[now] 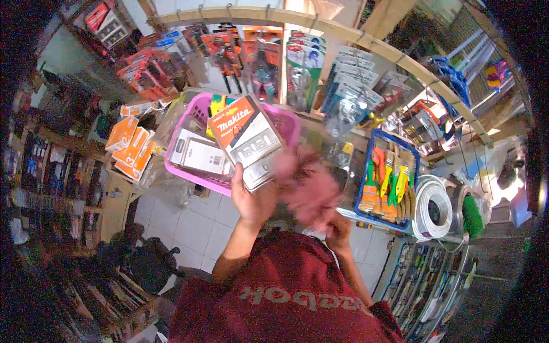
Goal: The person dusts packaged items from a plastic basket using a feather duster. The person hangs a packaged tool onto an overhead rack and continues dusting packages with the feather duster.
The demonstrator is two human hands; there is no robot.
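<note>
A Makita blister pack [251,140], orange and white, is tilted over a pink basket [189,176]. My left hand [251,197] grips its lower edge from below. To the right, my right hand [338,230] is closed on a pinkish-red cloth [311,188] that is smeared by motion. The cloth's upper part reaches the right edge of the pack, and whether they touch is unclear. Inside the basket lie a white pack with a barcode [200,157] and yellow items [217,107].
A blue basket [359,210] of paintbrushes stands on the right, beside a white cable coil [432,207] and a green coil [472,217]. Packaged tools [226,54] hang along a wooden rail [337,33]. Orange packs [132,146] are on the left.
</note>
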